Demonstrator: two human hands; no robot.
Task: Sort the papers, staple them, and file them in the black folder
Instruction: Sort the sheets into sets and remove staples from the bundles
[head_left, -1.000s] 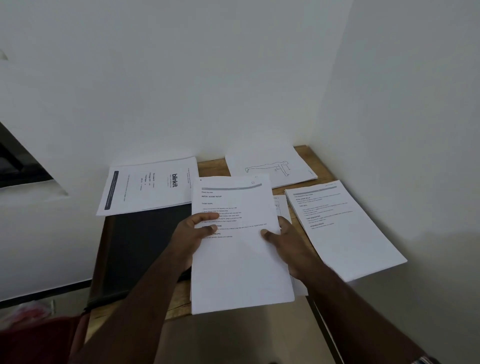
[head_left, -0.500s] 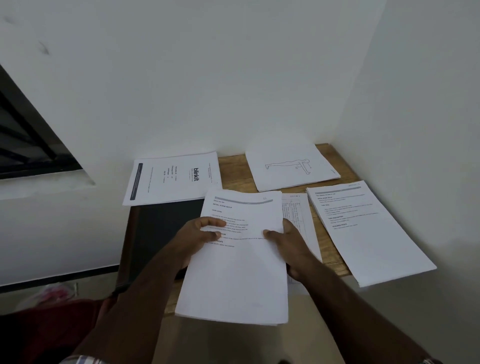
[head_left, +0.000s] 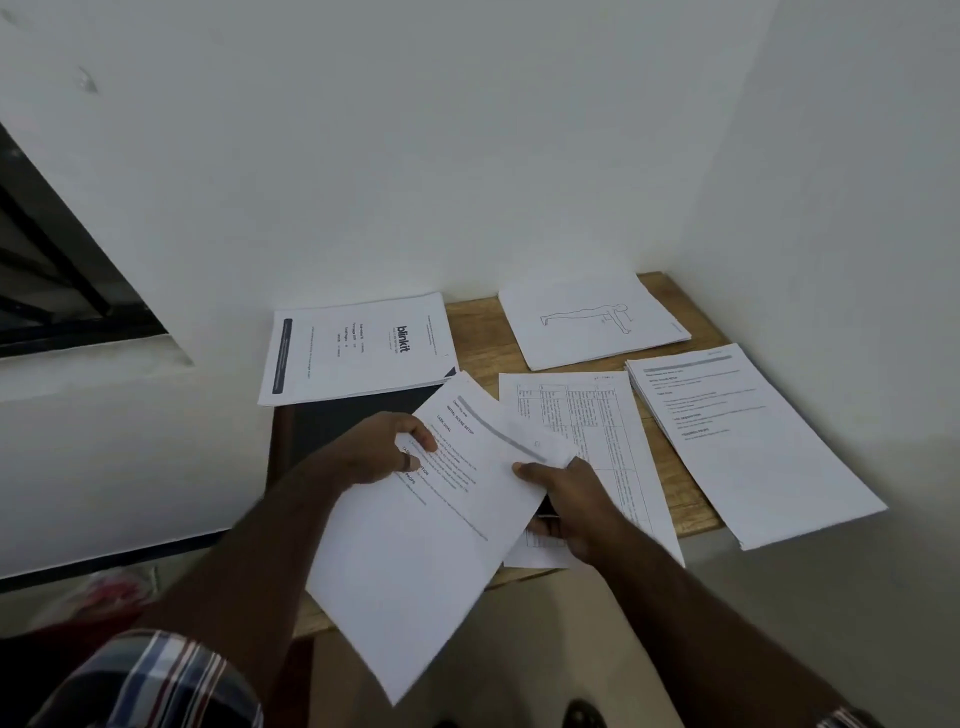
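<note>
Both hands hold a tilted stack of white printed sheets above a small wooden table.

The table (head_left: 475, 332) carries four flat paper piles; one cover (head_left: 358, 349) reads "blinkit". The black folder (head_left: 332, 423) lies beneath it. The held stack (head_left: 431, 545) reads "TASK GOAL", pinched by left hand (head_left: 376, 452) and right hand (head_left: 566, 506).

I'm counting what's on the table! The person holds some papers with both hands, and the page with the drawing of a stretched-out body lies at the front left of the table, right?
Not quite. The head view shows the drawing page at the back right of the table, near the corner of the walls. The rest is right: the left hand and right hand both hold the papers.
</note>
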